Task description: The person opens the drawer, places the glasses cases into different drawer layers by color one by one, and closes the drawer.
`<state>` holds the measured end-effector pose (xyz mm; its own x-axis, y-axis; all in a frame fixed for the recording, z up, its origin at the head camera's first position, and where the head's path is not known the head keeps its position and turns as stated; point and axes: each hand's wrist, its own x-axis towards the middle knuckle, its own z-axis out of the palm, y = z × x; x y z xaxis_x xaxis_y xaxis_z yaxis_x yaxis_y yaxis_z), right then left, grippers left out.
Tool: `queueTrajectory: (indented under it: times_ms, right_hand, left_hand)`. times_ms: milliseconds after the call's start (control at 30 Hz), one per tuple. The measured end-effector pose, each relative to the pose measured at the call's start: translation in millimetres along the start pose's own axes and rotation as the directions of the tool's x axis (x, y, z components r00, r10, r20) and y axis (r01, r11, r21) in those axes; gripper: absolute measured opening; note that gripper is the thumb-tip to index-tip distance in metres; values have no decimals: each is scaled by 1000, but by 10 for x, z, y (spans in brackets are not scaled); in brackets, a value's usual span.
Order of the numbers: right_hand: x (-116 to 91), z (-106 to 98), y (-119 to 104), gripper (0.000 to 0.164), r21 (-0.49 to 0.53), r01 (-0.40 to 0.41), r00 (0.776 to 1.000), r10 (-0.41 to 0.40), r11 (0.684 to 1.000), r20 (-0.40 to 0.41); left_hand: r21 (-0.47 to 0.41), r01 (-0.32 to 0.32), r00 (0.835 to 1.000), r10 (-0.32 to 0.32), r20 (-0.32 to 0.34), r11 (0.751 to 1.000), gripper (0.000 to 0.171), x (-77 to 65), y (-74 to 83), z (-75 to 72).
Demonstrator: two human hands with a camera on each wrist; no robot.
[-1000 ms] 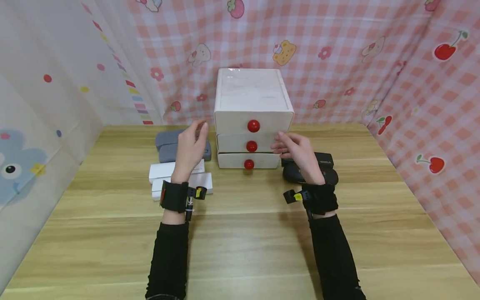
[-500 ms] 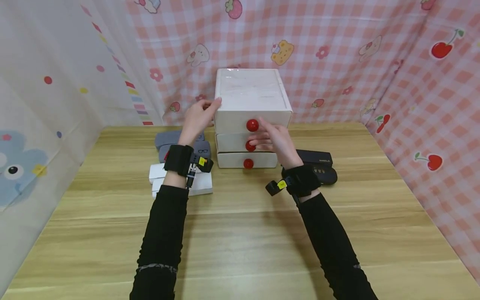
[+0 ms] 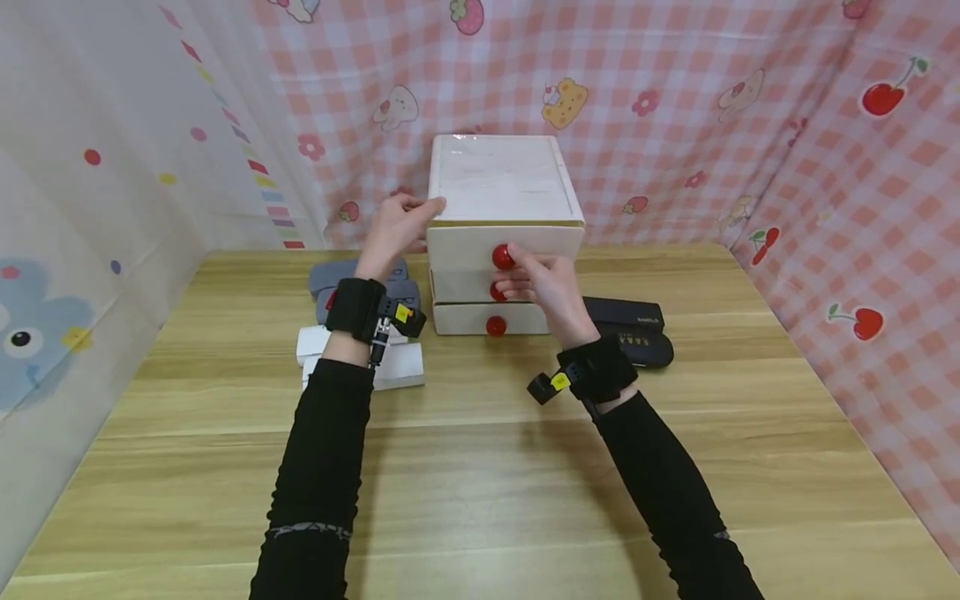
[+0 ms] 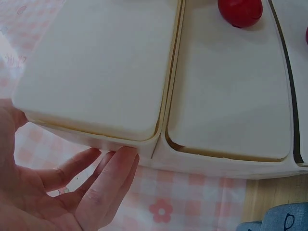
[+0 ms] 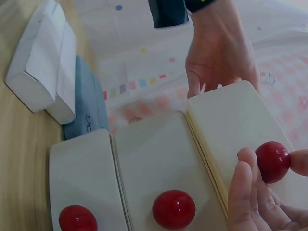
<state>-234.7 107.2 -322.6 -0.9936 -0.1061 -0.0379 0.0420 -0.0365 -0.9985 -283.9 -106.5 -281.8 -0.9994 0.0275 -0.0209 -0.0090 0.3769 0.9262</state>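
A white cabinet (image 3: 498, 175) with three drawers, each with a round red knob, stands at the back of the table. My left hand (image 3: 393, 229) holds its upper left corner, thumb on the top edge and fingertips against the side wall, as the left wrist view also shows. My right hand (image 3: 555, 287) pinches the knob (image 5: 273, 162) of the top drawer (image 3: 461, 258) between thumb and fingers. That drawer sticks out slightly, with a thin gap along its upper edge. The middle drawer's knob (image 5: 173, 209) is partly behind my right fingers in the head view.
Left of the cabinet lie grey glasses cases (image 3: 405, 293) and, nearer me, white boxes (image 3: 401, 367), partly hidden by my left wrist. A black box (image 3: 622, 312) and a black oval case (image 3: 651, 350) lie at the right. Curtains hang behind and at both sides.
My left hand has moved up and right onto the cabinet's corner. My right hand has moved left to the top knob and gripped it, and the top drawer has come forward a little.
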Motion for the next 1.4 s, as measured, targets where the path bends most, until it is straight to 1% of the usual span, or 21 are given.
queueTrajectory:
  times_ms: [133, 367, 567, 767, 933, 1100, 1200, 1300, 1333, 1400]
  right_hand:
    - [-111, 8, 14, 44, -24, 17, 1000, -17, 1000, -2]
    - [-328, 18, 47, 44, -50, 48, 999, -48, 998, -5]
    - [-479, 39, 80, 44, -43, 70, 997, -71, 997, -16]
    - [-627, 49, 118, 44, -44, 81, 996, -82, 996, -25]
    - [-735, 59, 156, 44, -46, 75, 997, -77, 996, -27]
    - [-793, 56, 193, 43, -33, 91, 996, -92, 995, -14]
    - [-807, 29, 220, 42, -40, 104, 995, -104, 994, 6]
    - [-822, -38, 252, 42, -68, 110, 994, -108, 992, 34]
    - [-828, -73, 263, 42, -91, 114, 993, -110, 989, 47]
    - [-841, -158, 287, 40, -172, 120, 991, -109, 978, 72]
  left_hand:
    - [-1, 22, 1000, -22, 21, 1000, 61, 7, 3, -19]
    - [24, 45, 999, -45, 25, 999, 63, 14, 7, -14]
    - [-8, 64, 997, -64, 33, 998, 62, 24, 8, -12]
    - [-31, 67, 997, -66, 38, 997, 62, 24, 10, -9]
    - [-28, 59, 998, -58, 37, 998, 62, 27, 2, -4]
    - [-31, 58, 997, -57, 42, 998, 62, 20, 1, -9]
    - [-34, 60, 997, -58, 43, 998, 62, 16, 1, -8]
    - [-33, 60, 997, -58, 42, 998, 62, 13, 3, -4]
    - [-31, 60, 997, -59, 42, 998, 62, 12, 3, -4]
    - [-29, 58, 997, -57, 43, 998, 62, 11, 3, -5]
